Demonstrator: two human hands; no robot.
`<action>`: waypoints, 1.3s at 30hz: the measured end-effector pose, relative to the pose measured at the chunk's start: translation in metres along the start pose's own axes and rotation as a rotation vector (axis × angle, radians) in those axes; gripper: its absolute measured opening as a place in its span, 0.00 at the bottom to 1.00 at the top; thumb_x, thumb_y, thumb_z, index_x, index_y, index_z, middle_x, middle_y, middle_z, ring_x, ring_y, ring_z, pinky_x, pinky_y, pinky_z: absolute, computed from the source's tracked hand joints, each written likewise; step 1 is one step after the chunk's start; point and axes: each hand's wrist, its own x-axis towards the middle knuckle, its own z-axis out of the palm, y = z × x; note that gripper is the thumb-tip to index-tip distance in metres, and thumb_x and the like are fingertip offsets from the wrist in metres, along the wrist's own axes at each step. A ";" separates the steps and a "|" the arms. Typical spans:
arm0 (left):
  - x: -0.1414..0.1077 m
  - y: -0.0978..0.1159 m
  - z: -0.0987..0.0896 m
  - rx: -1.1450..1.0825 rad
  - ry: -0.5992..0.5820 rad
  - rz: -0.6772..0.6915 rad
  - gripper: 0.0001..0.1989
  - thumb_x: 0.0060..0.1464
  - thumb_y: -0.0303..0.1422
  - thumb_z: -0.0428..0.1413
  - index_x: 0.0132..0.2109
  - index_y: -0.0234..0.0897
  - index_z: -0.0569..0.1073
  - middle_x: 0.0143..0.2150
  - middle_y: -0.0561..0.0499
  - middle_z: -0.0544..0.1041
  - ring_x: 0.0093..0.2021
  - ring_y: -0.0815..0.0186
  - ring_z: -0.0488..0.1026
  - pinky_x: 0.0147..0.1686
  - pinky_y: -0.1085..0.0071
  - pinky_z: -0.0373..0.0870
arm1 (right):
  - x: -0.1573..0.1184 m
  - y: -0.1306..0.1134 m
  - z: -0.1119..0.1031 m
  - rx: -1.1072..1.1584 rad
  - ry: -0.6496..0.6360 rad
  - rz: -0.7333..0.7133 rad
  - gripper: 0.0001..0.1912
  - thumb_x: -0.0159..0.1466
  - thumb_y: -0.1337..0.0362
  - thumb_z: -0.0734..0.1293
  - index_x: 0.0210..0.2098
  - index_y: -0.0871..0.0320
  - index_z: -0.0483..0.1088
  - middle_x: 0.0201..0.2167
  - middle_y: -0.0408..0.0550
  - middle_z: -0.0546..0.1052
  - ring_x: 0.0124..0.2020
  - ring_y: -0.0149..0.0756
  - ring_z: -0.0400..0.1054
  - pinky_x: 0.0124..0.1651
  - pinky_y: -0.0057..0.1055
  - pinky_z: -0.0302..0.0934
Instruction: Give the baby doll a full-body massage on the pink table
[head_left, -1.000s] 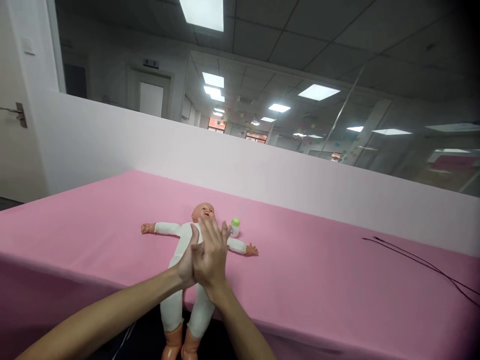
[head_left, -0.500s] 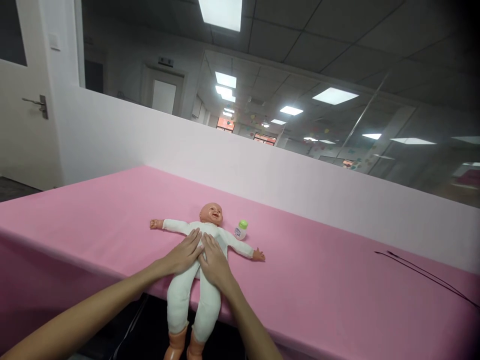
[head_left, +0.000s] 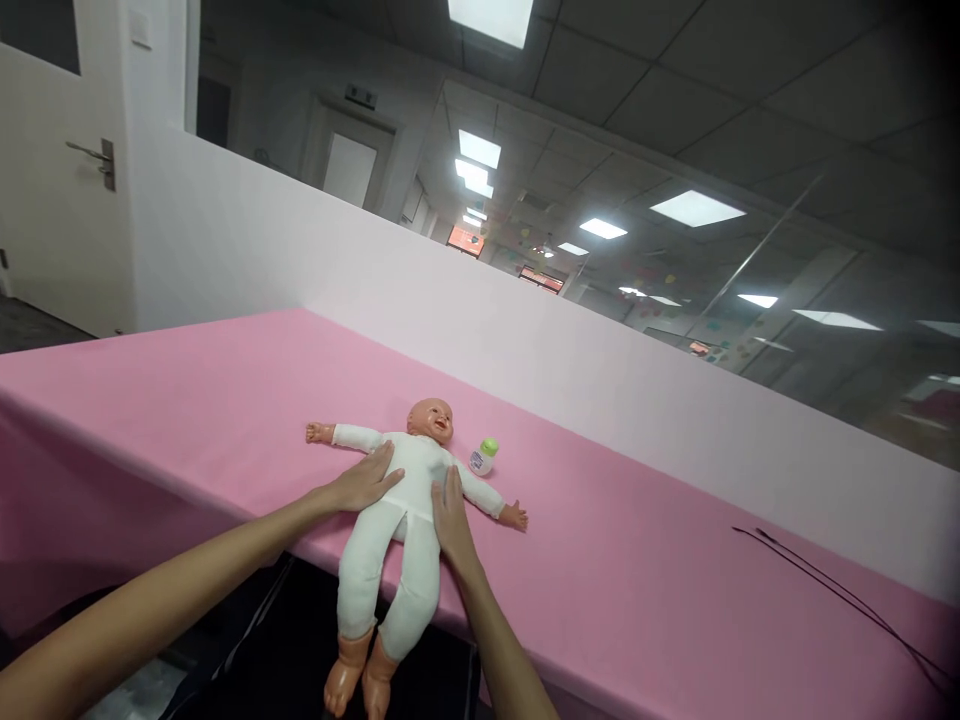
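1. Half a second ago the hands met at mid-torso on the baby doll (head_left: 417,475); now the left hand (head_left: 367,481) and right hand (head_left: 451,515) lie apart, one along each side of it.
2. Both hands are open, fingers extended, resting against the doll's white cloth body.
3. The doll lies face up on a pink-covered table (head_left: 637,560), arms spread, lower legs past the near edge.
4. Beyond the doll's head runs a white half-wall (head_left: 525,340) topped by a glass panel (head_left: 675,120); far left of the doll stands a door (head_left: 64,200).
5. Counted: one doll; one green-capped bottle (head_left: 484,458) just beside its head; two dark cord strands (head_left: 834,588) well to its right, possibly one cord doubled, hard to tell.
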 end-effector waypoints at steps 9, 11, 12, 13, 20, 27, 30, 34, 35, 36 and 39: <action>0.019 0.042 0.028 0.207 -0.055 0.283 0.37 0.73 0.50 0.35 0.76 0.28 0.55 0.79 0.37 0.50 0.80 0.55 0.42 0.77 0.54 0.38 | -0.020 -0.041 0.004 -0.156 -0.115 -0.309 0.35 0.74 0.55 0.55 0.77 0.61 0.50 0.78 0.52 0.51 0.80 0.44 0.40 0.79 0.49 0.36; 0.034 0.047 0.031 0.207 0.008 0.213 0.38 0.73 0.50 0.34 0.76 0.25 0.56 0.79 0.35 0.50 0.80 0.54 0.44 0.77 0.54 0.39 | 0.001 -0.045 0.000 -0.144 -0.140 -0.308 0.35 0.73 0.56 0.55 0.77 0.59 0.51 0.78 0.50 0.53 0.79 0.43 0.42 0.79 0.47 0.37; 0.040 0.046 0.032 0.199 0.035 0.175 0.38 0.73 0.51 0.35 0.76 0.25 0.55 0.79 0.35 0.50 0.80 0.54 0.44 0.77 0.53 0.40 | 0.011 -0.045 -0.002 -0.138 -0.136 -0.279 0.35 0.73 0.56 0.55 0.77 0.59 0.52 0.78 0.51 0.54 0.79 0.43 0.43 0.79 0.47 0.37; 0.046 0.044 0.031 0.189 0.053 0.141 0.39 0.72 0.52 0.35 0.76 0.25 0.55 0.79 0.34 0.50 0.80 0.53 0.44 0.76 0.51 0.40 | 0.021 -0.043 -0.002 -0.133 -0.124 -0.239 0.35 0.74 0.54 0.54 0.76 0.60 0.53 0.77 0.52 0.54 0.79 0.43 0.43 0.79 0.47 0.36; 0.045 -0.010 0.018 0.058 0.091 -0.044 0.47 0.68 0.58 0.38 0.77 0.23 0.47 0.80 0.31 0.41 0.80 0.48 0.38 0.76 0.50 0.40 | 0.028 -0.023 0.002 -0.074 -0.001 -0.022 0.45 0.73 0.41 0.52 0.76 0.69 0.51 0.78 0.59 0.51 0.79 0.49 0.40 0.79 0.49 0.34; 0.006 0.000 0.009 0.066 -0.090 -0.037 0.47 0.69 0.57 0.36 0.78 0.23 0.42 0.80 0.36 0.33 0.80 0.51 0.32 0.77 0.54 0.41 | -0.024 -0.027 0.006 -0.140 -0.052 -0.037 0.45 0.75 0.43 0.50 0.77 0.72 0.43 0.79 0.57 0.40 0.80 0.48 0.32 0.79 0.49 0.33; 0.007 0.027 0.017 0.159 -0.085 0.076 0.46 0.69 0.57 0.37 0.78 0.25 0.46 0.80 0.36 0.36 0.80 0.50 0.32 0.77 0.53 0.37 | -0.021 -0.036 0.004 -0.206 -0.114 -0.136 0.38 0.75 0.51 0.52 0.76 0.71 0.49 0.78 0.59 0.45 0.80 0.48 0.36 0.80 0.49 0.34; 0.029 0.044 0.031 0.228 -0.008 0.144 0.42 0.71 0.55 0.36 0.77 0.26 0.53 0.79 0.33 0.45 0.80 0.50 0.40 0.76 0.50 0.38 | 0.009 -0.038 0.003 -0.159 -0.109 -0.202 0.35 0.72 0.58 0.55 0.75 0.66 0.55 0.77 0.57 0.53 0.79 0.46 0.43 0.79 0.48 0.37; 0.036 0.041 0.032 0.223 0.020 0.119 0.42 0.71 0.54 0.35 0.76 0.25 0.54 0.79 0.32 0.46 0.80 0.50 0.41 0.76 0.50 0.39 | 0.017 -0.037 0.003 -0.127 -0.065 -0.172 0.35 0.72 0.57 0.55 0.75 0.66 0.56 0.77 0.58 0.55 0.78 0.47 0.45 0.79 0.49 0.38; 0.043 0.036 0.033 0.213 0.046 0.087 0.43 0.71 0.55 0.36 0.76 0.24 0.54 0.79 0.31 0.47 0.80 0.49 0.42 0.76 0.49 0.40 | 0.023 -0.034 0.003 -0.095 -0.020 -0.124 0.36 0.73 0.55 0.55 0.74 0.67 0.56 0.76 0.59 0.56 0.78 0.48 0.47 0.79 0.50 0.39; 0.052 0.010 0.030 0.163 0.095 -0.001 0.47 0.69 0.58 0.37 0.76 0.21 0.51 0.79 0.29 0.44 0.79 0.46 0.40 0.75 0.47 0.41 | 0.030 -0.023 0.001 -0.018 0.047 -0.007 0.40 0.73 0.49 0.53 0.74 0.72 0.54 0.76 0.62 0.54 0.78 0.49 0.46 0.79 0.50 0.39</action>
